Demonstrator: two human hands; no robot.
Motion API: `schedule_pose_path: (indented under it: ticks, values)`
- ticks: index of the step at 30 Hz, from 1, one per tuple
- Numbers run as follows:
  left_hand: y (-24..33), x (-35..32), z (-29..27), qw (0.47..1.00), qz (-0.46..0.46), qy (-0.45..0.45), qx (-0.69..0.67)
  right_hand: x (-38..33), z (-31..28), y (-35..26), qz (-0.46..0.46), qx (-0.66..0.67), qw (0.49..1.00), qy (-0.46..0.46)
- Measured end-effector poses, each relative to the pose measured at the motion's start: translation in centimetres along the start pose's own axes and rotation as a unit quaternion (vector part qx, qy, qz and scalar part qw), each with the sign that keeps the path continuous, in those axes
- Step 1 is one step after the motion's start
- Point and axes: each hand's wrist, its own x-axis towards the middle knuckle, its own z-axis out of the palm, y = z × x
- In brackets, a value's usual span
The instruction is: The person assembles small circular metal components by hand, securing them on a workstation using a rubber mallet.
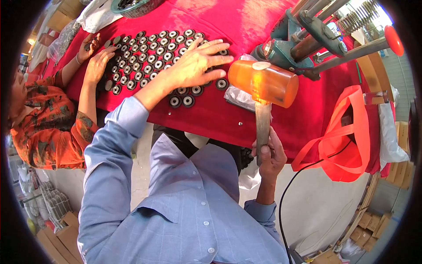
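The person's left hand (198, 64) lay flat, fingers spread and holding nothing, on the near right part of a field of small round black wheels (149, 55) with pale centres, which were laid in rows on a red tablecloth (228, 114). The palm covered several wheels, so how many sat beneath it could not be told. The right hand (270, 156) was closed tight around the grey handle of a mallet (263, 83), below the cloth's near edge; the mallet's translucent orange head hung to the right of the wheels, and whether it touched the cloth could not be made out. A clear plastic bag (239, 97) lay partly hidden behind that head. Further right of the wheels stood a green hand press (303, 37) with a red-knobbed lever, its top cut off by the picture's rim. An orange bag (351, 141) hung off the cloth's edge, right of the mallet. At the left end of the wheels, another person's two hands (94, 57) rested on the rows (their sleeve was orange and patterned). A basket (134, 6) beyond the wheels was cut off at the top.
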Motion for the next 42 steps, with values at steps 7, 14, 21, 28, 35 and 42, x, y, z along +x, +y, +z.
schedule_pose_path:
  ticks: [7,14,21,28,35,42]
  values:
    - [3.4,-2.1,0.2,0.999,0.026,0.010,-0.018,0.0,-0.1,0.2,-0.005,-0.001,1.000,-0.010]
    - [1.4,-3.0,0.1,0.988,-0.049,0.143,-0.043,-0.1,-0.2,0.2,0.003,-0.004,1.000,-0.006]
    - [3.3,-3.8,-0.4,0.995,-0.001,0.099,-0.014,0.2,0.0,-0.1,0.002,-0.037,0.999,-0.014]
    - [4.3,-4.0,-0.1,0.999,0.011,-0.044,0.020,0.2,0.3,-0.3,0.007,-0.036,0.999,-0.012]
    - [4.9,-5.8,-0.5,1.000,-0.002,-0.019,0.007,0.1,0.5,-0.6,0.011,-0.044,0.999,-0.014]
    - [6.0,-12.6,-3.1,0.985,-0.141,0.101,-0.007,0.0,1.2,-1.8,0.045,-0.098,0.994,-0.008]
